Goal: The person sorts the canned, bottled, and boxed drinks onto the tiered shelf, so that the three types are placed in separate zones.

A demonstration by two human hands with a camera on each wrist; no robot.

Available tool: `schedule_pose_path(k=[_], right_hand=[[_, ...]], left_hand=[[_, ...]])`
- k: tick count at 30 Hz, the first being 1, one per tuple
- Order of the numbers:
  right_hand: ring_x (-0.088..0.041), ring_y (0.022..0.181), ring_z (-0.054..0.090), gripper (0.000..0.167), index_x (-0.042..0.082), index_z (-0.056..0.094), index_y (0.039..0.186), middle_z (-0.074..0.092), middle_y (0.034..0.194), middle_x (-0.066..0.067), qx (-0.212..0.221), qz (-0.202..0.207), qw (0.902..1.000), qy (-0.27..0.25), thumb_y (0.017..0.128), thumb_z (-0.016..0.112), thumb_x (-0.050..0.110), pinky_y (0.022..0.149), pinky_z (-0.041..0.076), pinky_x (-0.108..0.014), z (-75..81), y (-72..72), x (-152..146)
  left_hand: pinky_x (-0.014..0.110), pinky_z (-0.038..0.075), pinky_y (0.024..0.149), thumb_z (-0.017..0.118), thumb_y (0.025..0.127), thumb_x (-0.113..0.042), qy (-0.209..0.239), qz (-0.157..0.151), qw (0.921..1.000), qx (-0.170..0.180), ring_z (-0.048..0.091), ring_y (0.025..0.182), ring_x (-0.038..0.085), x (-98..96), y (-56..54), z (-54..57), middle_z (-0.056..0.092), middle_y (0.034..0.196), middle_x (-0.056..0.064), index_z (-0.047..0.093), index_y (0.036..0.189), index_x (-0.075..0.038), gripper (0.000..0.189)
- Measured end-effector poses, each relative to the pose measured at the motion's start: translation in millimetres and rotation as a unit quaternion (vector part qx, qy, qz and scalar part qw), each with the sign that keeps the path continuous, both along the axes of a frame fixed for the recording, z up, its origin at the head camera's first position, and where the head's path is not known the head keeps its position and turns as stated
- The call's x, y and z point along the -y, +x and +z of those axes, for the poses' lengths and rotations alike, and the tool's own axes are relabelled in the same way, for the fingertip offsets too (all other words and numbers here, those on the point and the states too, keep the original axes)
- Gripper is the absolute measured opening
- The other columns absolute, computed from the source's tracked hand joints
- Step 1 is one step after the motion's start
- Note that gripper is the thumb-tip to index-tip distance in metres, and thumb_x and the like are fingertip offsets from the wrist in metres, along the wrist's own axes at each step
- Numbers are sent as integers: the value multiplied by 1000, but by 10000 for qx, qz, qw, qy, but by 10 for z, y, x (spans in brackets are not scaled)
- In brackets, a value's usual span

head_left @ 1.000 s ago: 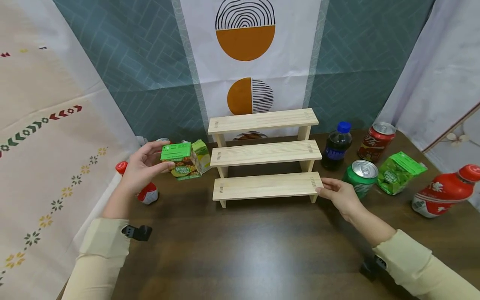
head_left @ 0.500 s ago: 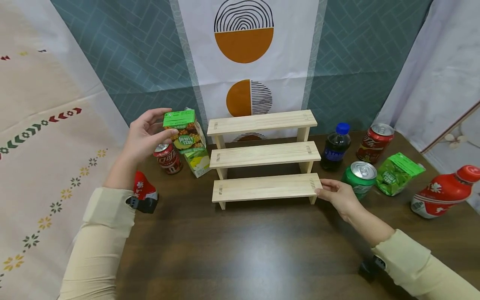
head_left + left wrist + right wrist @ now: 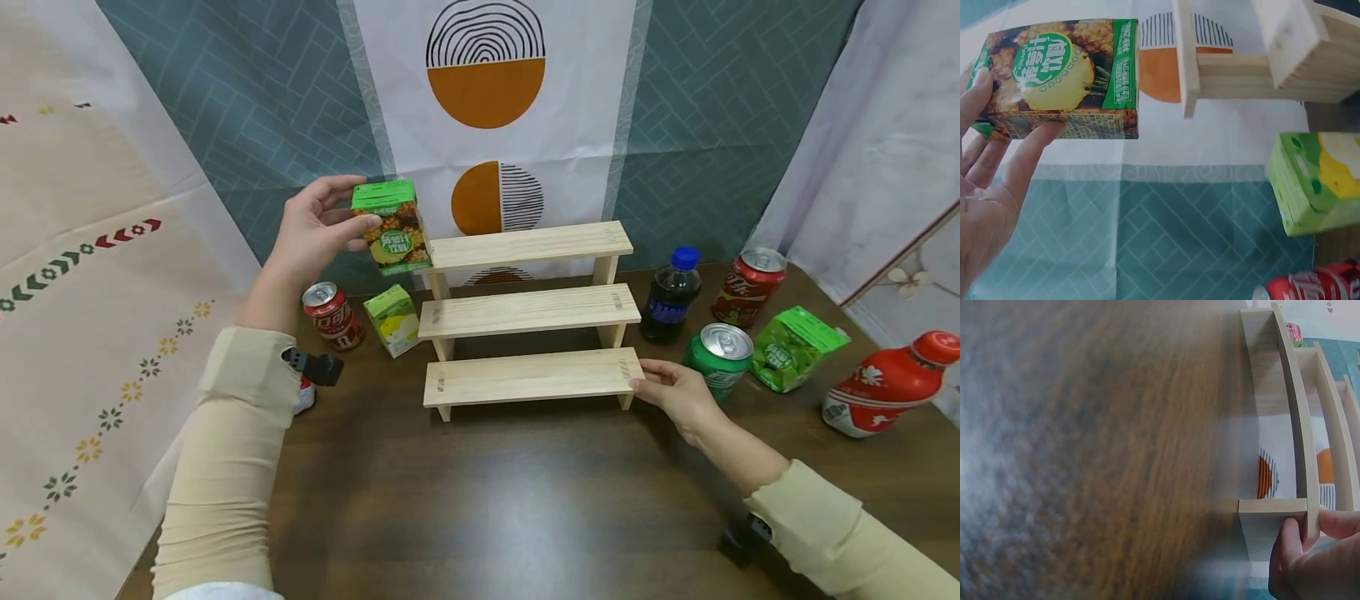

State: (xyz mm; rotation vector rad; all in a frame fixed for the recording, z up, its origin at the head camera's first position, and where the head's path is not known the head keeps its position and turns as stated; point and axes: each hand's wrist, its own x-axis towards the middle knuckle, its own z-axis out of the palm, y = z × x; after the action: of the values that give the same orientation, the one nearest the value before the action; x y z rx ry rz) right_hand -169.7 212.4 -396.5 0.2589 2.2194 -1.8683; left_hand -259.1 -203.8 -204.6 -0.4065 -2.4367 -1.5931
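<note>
My left hand [image 3: 318, 225] grips a green juice box with a pineapple picture [image 3: 393, 229], raised at the left end of the top step of a wooden three-step stand [image 3: 525, 313]. In the left wrist view the thumb and fingers pinch that juice box [image 3: 1060, 75] near one end, its printed front showing. Over at the stand's right side, my right hand [image 3: 678, 396] pinches the end of the lowest step. The right wrist view shows thumb and fingers [image 3: 1291, 544] on either side of that step's board [image 3: 1300, 425].
Left of the stand are a yellow-green carton [image 3: 393, 321], a red can [image 3: 333, 317] and a partly hidden red bottle [image 3: 304, 396]. To its right stand a dark blue-capped bottle [image 3: 672, 296], a red can [image 3: 750, 286], a green can [image 3: 720, 358], a green carton [image 3: 795, 347] and a red bottle [image 3: 892, 383].
My left hand has lifted the pineapple juice box up and to the right, off the area by the yellow-green carton, toward the top step. The right hand has stayed on the lowest step.
</note>
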Motion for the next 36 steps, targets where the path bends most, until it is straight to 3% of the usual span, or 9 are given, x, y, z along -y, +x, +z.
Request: schedule_pose_path(k=[8, 19, 29, 36], right_hand=[[2, 84, 59, 60, -12, 27, 143, 48, 127, -23, 70, -6, 9999, -86, 94, 57, 5, 89, 52, -27, -6, 0, -17], [1, 84, 59, 59, -12, 28, 142, 49, 127, -25, 17, -38, 10000, -64, 94, 57, 6, 87, 53, -26, -23, 2, 1], [-1, 85, 60, 58, -13, 30, 141, 49, 126, -27, -12, -86, 10000, -42, 93, 58, 5, 87, 53, -28, -40, 2, 35], [1, 84, 60, 56, -13, 32, 140, 52, 119, -19, -90, -108, 9999, 14, 94, 57, 7, 87, 53, -27, -60, 12, 7]], left_hand=[[18, 56, 65, 67, 88, -11, 260, -121, 9996, -6, 60, 107, 14, -232, -220, 17, 54, 131, 7, 50, 135, -12, 50], [20, 56, 66, 68, 87, -9, 438, -277, 9984, 213, 57, 113, 22, -482, -473, -106, 53, 131, 8, 48, 134, -12, 51], [33, 57, 80, 68, 87, -15, 264, -103, 9987, 412, 53, 119, 23, -484, -605, -262, 51, 135, 7, 44, 135, -16, 54], [36, 56, 85, 68, 88, -17, 210, -279, 9978, 569, 51, 120, 23, -475, -661, -255, 48, 138, 7, 42, 139, -17, 57]])
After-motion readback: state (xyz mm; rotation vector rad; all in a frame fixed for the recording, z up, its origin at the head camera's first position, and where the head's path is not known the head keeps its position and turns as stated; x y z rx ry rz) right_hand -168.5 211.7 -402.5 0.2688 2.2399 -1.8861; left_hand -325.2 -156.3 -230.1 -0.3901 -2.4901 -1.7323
